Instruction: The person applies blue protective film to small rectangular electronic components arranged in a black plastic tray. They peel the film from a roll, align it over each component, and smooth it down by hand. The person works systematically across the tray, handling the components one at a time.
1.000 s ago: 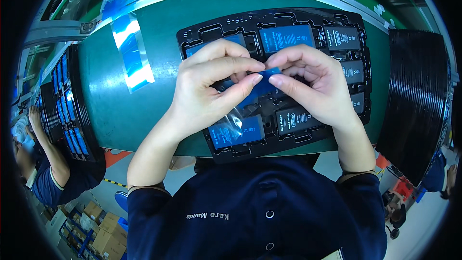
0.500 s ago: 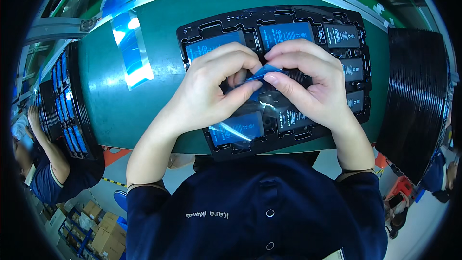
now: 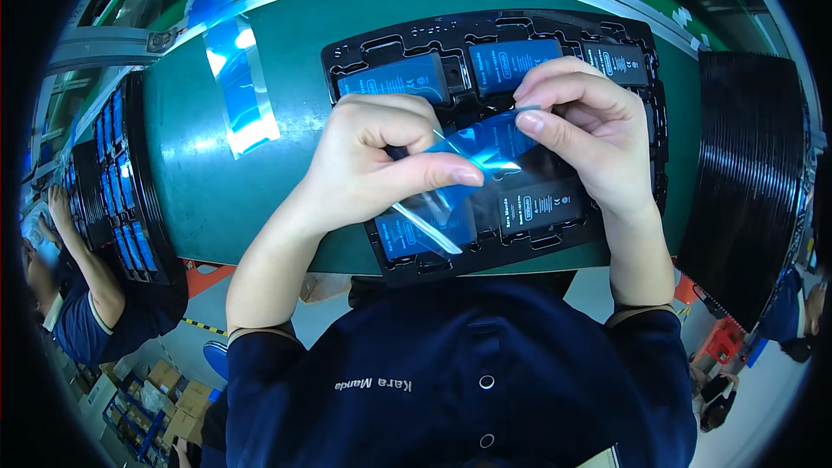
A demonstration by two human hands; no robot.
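A black plastic tray (image 3: 336, 56) of flat batteries lies under my hands. Between them stretches a shiny blue film (image 3: 503, 143), bent and lifted above the tray. My right hand (image 3: 594, 126) pinches its upper right edge between thumb and fingers. My left hand (image 3: 368, 165) is closed on the film's other side, with a clear sheet (image 3: 425, 224) hanging below the thumb. Blue-covered batteries sit at the upper left (image 3: 390, 80), upper middle (image 3: 513, 62) and lower left. Dark batteries show at the lower middle (image 3: 542, 205) and upper right (image 3: 617, 63). My hands hide some slots.
On the green table (image 3: 295, 87), a blue film strip in clear backing (image 3: 241, 91) lies left of the tray. A tall stack of black trays (image 3: 741, 182) stands at right. At left, a co-worker (image 3: 91, 286) is beside trays of blue pieces (image 3: 117, 173). A metal rail edges the back.
My hands have moved apart, the right one up and to the right. The blue film, bunched between my fingertips before, is now spread out between them.
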